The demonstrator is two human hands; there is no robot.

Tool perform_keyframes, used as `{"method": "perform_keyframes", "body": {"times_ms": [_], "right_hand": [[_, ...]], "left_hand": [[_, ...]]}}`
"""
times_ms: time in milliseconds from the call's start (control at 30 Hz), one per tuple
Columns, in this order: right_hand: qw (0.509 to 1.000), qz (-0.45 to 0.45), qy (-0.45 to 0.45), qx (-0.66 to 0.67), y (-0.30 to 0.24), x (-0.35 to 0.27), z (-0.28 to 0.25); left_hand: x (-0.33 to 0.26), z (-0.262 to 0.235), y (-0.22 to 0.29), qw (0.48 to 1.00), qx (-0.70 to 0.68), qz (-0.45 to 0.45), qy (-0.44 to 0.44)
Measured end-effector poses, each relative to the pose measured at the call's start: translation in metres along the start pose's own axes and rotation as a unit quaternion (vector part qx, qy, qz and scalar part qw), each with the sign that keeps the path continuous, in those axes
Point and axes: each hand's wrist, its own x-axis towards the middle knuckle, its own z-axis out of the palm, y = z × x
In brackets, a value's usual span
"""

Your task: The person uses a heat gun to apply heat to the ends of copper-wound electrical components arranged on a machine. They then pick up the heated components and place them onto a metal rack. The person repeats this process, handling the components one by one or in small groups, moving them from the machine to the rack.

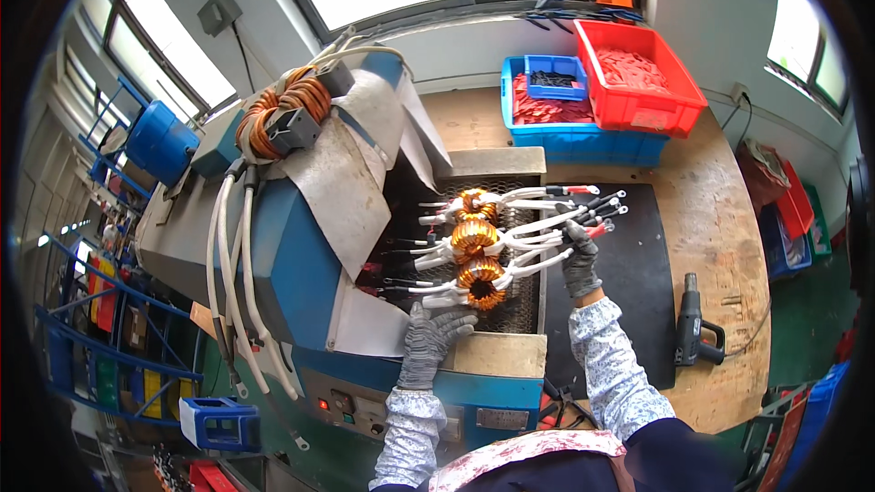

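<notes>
The white leads [547, 261] are gripped by the gloved right hand [580, 264], its fingers curled around them near their terminal ends; exactly how many are held cannot be told. Just left of that grip, the three copper-wound coils [476, 239] are lined up in a row on the mesh belt [521, 312], with further white leads spread out on both sides of them. Below and left of the grip, the gloved left hand [432, 339] is laid with its fingers extended and nothing clasped, close to the leads of the nearest coil and beside the pale metal ledge [501, 355]. Farther left of both hands, the blue machine [292, 246] is seen, with a larger orange-wired coil [305, 100] set on its top. Directly right of the grip, the table is covered by a black mat [638, 264], and beyond the mat, lower right, a heat gun [690, 333] is placed. Well beyond the grip, at the far side of the table, a red bin [652, 111] is rested partly on a blue bin [583, 148].
</notes>
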Motion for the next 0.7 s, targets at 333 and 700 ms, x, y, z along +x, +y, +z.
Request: {"method": "perform_keyframes", "body": {"times_ms": [333,700], "right_hand": [[0.964,0.04,-0.117,0.234,-0.011,0.026,0.031],[0.951,-0.11,-0.282,0.062,-0.086,-0.024,0.126]], "left_hand": [[0.014,0.019,-0.006,0.989,0.12,0.062,-0.055],[-0.001,0.025,-0.032,0.984,0.135,0.066,-0.095]]}}
